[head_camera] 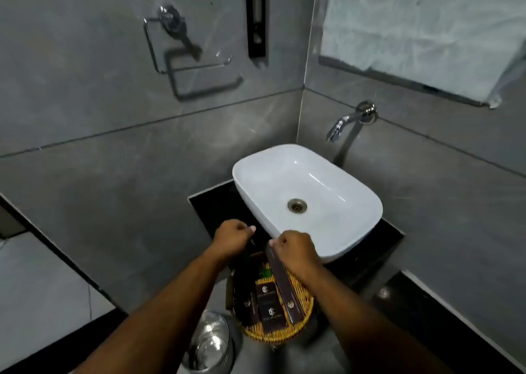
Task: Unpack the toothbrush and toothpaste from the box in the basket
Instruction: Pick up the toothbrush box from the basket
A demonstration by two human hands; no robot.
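A round woven basket (301, 321) sits on the black counter in front of the sink and holds several dark brown boxes with gold logos (270, 306). My right hand (296, 249) is closed on the top end of a long dark brown box (286, 291), which leans tilted over the basket. My left hand (232, 237) is closed, pinching something thin and dark above another long dark box (246, 288) at the basket's left side. I cannot tell what that thin thing is. No toothbrush or toothpaste shows.
A white basin (307, 200) stands on a black counter (210, 211) just behind my hands. A chrome tap (345, 121) juts from the right wall. A steel bin (209, 342) stands on the floor below the basket. A towel ring (182, 46) hangs on the left wall.
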